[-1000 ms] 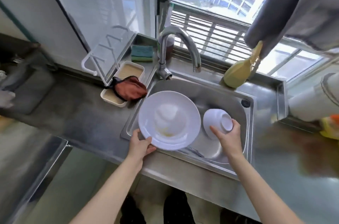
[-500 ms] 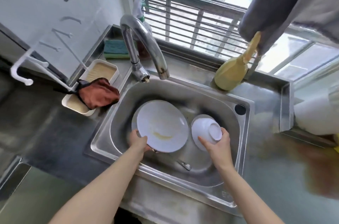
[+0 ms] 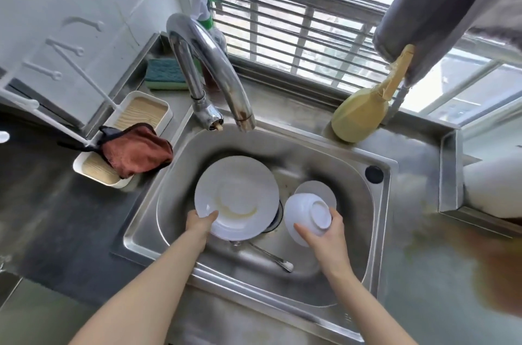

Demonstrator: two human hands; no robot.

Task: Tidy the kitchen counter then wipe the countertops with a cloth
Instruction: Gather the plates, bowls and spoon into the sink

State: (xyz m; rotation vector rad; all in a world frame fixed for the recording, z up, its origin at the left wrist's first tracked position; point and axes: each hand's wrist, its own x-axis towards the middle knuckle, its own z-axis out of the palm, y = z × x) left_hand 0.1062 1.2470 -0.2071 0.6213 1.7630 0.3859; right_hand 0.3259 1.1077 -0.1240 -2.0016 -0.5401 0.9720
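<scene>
Both dishes have come down from rim height into the sink (image 3: pixel 356 175). The left hand (image 3: pixel 199 224) has its fingers clasped on the near rim of the soiled plate (image 3: pixel 237 194). The right hand (image 3: pixel 329 235) grips the upturned bowl (image 3: pixel 306 217) over a smaller white dish (image 3: pixel 315 188). Whether either rests on the basin floor cannot be told. A spoon (image 3: pixel 268 255) lies by the sink's near wall. Tidying looks to be under way, and wiping has not begun. The cloth (image 3: pixel 135 151) lies untouched on a tray (image 3: pixel 161 115) at the sink's left edge. A brownish smear (image 3: pixel 494 274) marks the bench (image 3: pixel 56 203) at the right.
</scene>
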